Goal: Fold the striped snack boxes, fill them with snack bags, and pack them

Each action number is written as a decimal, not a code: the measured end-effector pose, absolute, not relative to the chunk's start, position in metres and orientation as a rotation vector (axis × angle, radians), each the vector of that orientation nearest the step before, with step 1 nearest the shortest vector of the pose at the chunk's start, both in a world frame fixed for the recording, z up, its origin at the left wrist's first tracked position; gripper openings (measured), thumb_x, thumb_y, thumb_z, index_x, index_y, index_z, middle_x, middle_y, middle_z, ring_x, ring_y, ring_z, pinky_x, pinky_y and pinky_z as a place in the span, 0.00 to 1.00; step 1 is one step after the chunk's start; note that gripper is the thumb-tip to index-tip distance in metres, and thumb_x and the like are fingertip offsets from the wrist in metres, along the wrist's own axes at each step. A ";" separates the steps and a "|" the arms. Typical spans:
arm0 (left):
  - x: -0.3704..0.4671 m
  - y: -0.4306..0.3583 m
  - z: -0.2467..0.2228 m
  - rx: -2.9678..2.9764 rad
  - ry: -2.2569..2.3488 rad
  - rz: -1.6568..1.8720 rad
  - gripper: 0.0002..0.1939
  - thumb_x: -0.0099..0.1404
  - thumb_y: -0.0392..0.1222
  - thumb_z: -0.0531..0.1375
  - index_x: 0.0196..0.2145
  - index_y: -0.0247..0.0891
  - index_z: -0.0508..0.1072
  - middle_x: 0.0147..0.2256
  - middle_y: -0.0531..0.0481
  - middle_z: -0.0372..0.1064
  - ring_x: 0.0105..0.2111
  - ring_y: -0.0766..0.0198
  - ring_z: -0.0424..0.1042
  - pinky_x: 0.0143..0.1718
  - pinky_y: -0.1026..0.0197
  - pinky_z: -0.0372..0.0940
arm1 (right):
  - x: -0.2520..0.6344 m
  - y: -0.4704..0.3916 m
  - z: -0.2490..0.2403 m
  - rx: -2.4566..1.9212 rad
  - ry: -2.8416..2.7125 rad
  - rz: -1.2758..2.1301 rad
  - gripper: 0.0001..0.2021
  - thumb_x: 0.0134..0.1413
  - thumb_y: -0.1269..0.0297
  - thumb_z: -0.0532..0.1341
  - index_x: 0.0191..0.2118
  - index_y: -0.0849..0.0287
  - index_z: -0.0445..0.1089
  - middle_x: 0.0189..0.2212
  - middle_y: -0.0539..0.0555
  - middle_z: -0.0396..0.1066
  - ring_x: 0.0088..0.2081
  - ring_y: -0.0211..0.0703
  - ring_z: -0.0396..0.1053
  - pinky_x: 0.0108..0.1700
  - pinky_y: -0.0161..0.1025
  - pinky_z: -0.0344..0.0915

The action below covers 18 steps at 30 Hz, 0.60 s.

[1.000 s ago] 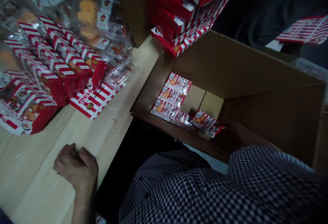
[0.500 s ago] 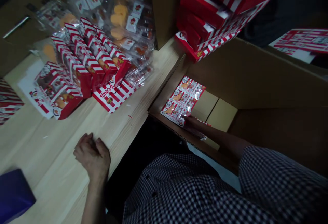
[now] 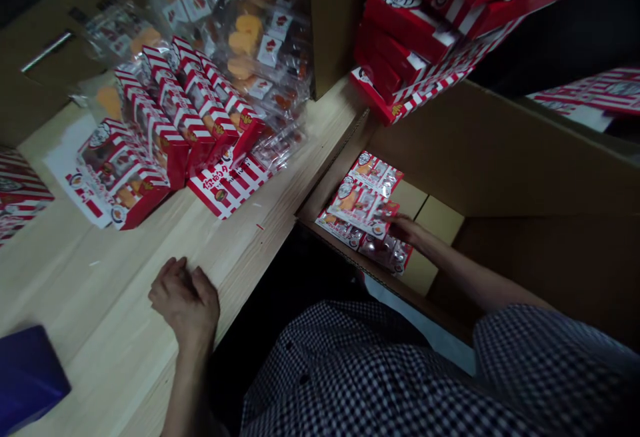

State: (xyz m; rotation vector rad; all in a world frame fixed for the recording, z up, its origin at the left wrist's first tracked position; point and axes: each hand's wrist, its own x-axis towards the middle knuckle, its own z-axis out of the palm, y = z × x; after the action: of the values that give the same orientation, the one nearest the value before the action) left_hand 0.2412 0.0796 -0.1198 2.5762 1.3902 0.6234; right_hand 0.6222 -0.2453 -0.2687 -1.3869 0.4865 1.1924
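Note:
My right hand (image 3: 403, 229) reaches down into a large brown carton (image 3: 525, 157). Its fingers are closed on the right edge of a red-and-white striped food box (image 3: 361, 206) with a clear window. That box is raised over similar boxes (image 3: 387, 248) lying on the carton's floor, and partly covers them. On the wooden table (image 3: 125, 330), my left hand (image 3: 186, 300) rests with loosely curled fingers, the thumb apart and nothing in its grasp. The nearest things to it are a striped card (image 3: 230, 187) and a leaning row of striped boxes (image 3: 175, 127).
Clear bags of orange shaped pieces (image 3: 247, 34) lie at the table's back. Striped boxes are stacked (image 3: 410, 37) beyond the carton's far left corner. A purple object (image 3: 30, 377) sits at the lower left. More striped packaging (image 3: 595, 94) shows beyond the carton's far wall.
My right hand has moved right and slightly up, and the striped box it grips now sits raised and shifted over the others. My left hand stays resting on the table. The view has shifted slightly.

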 end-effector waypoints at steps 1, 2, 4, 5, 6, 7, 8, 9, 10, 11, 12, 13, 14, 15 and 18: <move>0.241 0.080 -0.120 2.580 1.386 0.619 0.23 0.68 0.44 0.55 0.56 0.28 0.66 0.58 0.30 0.63 0.61 0.41 0.60 0.61 0.38 0.52 | 0.636 -0.258 -0.265 -1.404 0.519 1.129 0.11 0.65 0.62 0.62 0.49 0.62 0.70 0.44 0.55 0.73 0.39 0.40 0.74 0.40 0.41 0.74; 0.241 0.079 -0.120 2.586 1.376 0.621 0.23 0.68 0.44 0.55 0.57 0.28 0.66 0.58 0.29 0.63 0.61 0.41 0.60 0.61 0.38 0.52 | 0.648 -0.271 -0.261 -1.420 0.550 1.067 0.09 0.65 0.63 0.62 0.48 0.62 0.71 0.42 0.54 0.74 0.37 0.39 0.74 0.39 0.39 0.74; 0.241 0.079 -0.119 2.595 1.357 0.636 0.23 0.68 0.43 0.56 0.57 0.29 0.66 0.58 0.29 0.62 0.61 0.40 0.59 0.61 0.36 0.52 | 0.667 -0.297 -0.254 -1.448 0.614 0.956 0.07 0.65 0.65 0.62 0.45 0.62 0.71 0.39 0.52 0.75 0.34 0.36 0.74 0.36 0.36 0.74; 0.241 0.079 -0.119 2.599 1.349 0.638 0.23 0.68 0.42 0.56 0.57 0.29 0.65 0.58 0.29 0.62 0.61 0.39 0.59 0.61 0.36 0.52 | 0.671 -0.309 -0.252 -1.459 0.644 0.915 0.06 0.65 0.66 0.62 0.44 0.62 0.72 0.37 0.51 0.75 0.32 0.35 0.73 0.35 0.35 0.73; 0.241 0.079 -0.119 2.604 1.343 0.637 0.23 0.68 0.42 0.56 0.58 0.29 0.65 0.58 0.28 0.62 0.61 0.39 0.59 0.61 0.35 0.53 | 0.673 -0.318 -0.251 -1.468 0.672 0.887 0.05 0.65 0.66 0.62 0.43 0.62 0.72 0.35 0.50 0.75 0.31 0.35 0.73 0.33 0.35 0.73; 0.241 0.079 -0.119 2.610 1.339 0.633 0.23 0.68 0.42 0.56 0.58 0.29 0.65 0.58 0.28 0.62 0.61 0.39 0.59 0.61 0.35 0.53 | 0.671 -0.326 -0.251 -1.474 0.695 0.874 0.05 0.65 0.66 0.62 0.42 0.62 0.72 0.34 0.50 0.75 0.30 0.34 0.73 0.33 0.34 0.73; 0.241 0.079 -0.119 2.616 1.335 0.631 0.23 0.68 0.41 0.56 0.58 0.29 0.65 0.58 0.28 0.62 0.61 0.39 0.59 0.60 0.35 0.53 | 0.668 -0.332 -0.253 -1.477 0.714 0.873 0.05 0.65 0.66 0.62 0.42 0.62 0.72 0.34 0.50 0.74 0.30 0.34 0.72 0.32 0.34 0.72; 0.241 0.079 -0.119 2.623 1.332 0.631 0.23 0.68 0.41 0.56 0.58 0.29 0.65 0.58 0.28 0.62 0.61 0.39 0.60 0.60 0.35 0.53 | 0.662 -0.336 -0.256 -1.478 0.726 0.883 0.06 0.66 0.66 0.61 0.43 0.62 0.72 0.34 0.50 0.74 0.30 0.34 0.72 0.32 0.33 0.72; 0.241 0.080 -0.119 2.627 1.330 0.633 0.23 0.68 0.41 0.56 0.58 0.29 0.65 0.58 0.28 0.62 0.61 0.39 0.60 0.60 0.36 0.53 | 0.656 -0.338 -0.259 -1.475 0.731 0.901 0.06 0.66 0.65 0.61 0.44 0.62 0.71 0.35 0.51 0.74 0.31 0.34 0.72 0.32 0.33 0.72; 0.241 0.080 -0.119 2.629 1.328 0.635 0.23 0.68 0.41 0.56 0.58 0.29 0.65 0.58 0.28 0.62 0.61 0.39 0.60 0.60 0.36 0.53 | 0.649 -0.338 -0.263 -1.471 0.728 0.928 0.06 0.66 0.65 0.61 0.45 0.62 0.71 0.37 0.51 0.74 0.31 0.35 0.72 0.32 0.34 0.73; 0.241 0.080 -0.119 2.631 1.325 0.637 0.23 0.68 0.41 0.56 0.58 0.29 0.65 0.58 0.28 0.62 0.60 0.39 0.60 0.60 0.36 0.53 | 0.642 -0.338 -0.268 -1.465 0.720 0.961 0.07 0.66 0.65 0.61 0.45 0.62 0.71 0.38 0.52 0.74 0.32 0.35 0.73 0.33 0.34 0.73; 0.241 0.080 -0.119 2.632 1.321 0.634 0.23 0.68 0.41 0.56 0.58 0.29 0.65 0.58 0.28 0.62 0.61 0.39 0.60 0.60 0.35 0.53 | 0.635 -0.337 -0.273 -1.457 0.707 0.998 0.08 0.66 0.65 0.61 0.46 0.62 0.71 0.39 0.52 0.73 0.34 0.36 0.73 0.34 0.35 0.73; 0.241 0.080 -0.119 2.633 1.317 0.626 0.23 0.68 0.41 0.56 0.58 0.28 0.65 0.58 0.28 0.62 0.61 0.39 0.59 0.61 0.35 0.53 | 0.630 -0.335 -0.277 -1.449 0.689 1.037 0.08 0.66 0.65 0.61 0.47 0.62 0.70 0.41 0.53 0.73 0.35 0.37 0.73 0.35 0.36 0.73; 0.241 0.079 -0.119 2.635 1.315 0.619 0.23 0.68 0.41 0.55 0.58 0.28 0.64 0.58 0.27 0.62 0.61 0.39 0.59 0.61 0.35 0.52 | 0.624 -0.332 -0.281 -1.441 0.666 1.076 0.09 0.65 0.64 0.61 0.48 0.62 0.70 0.42 0.53 0.73 0.36 0.38 0.73 0.36 0.37 0.74; 0.241 0.079 -0.118 2.626 1.330 0.614 0.23 0.69 0.42 0.55 0.58 0.27 0.65 0.58 0.27 0.62 0.61 0.39 0.59 0.61 0.35 0.53 | 0.609 -0.319 -0.292 -1.423 0.568 1.175 0.11 0.65 0.62 0.61 0.50 0.61 0.70 0.45 0.55 0.72 0.39 0.40 0.73 0.39 0.40 0.74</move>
State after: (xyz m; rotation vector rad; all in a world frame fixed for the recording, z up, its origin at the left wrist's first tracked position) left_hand 0.2407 0.0794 -0.1185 2.6262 1.3300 0.6138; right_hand 0.6091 -0.3192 -0.2922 -1.4228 0.5685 1.1746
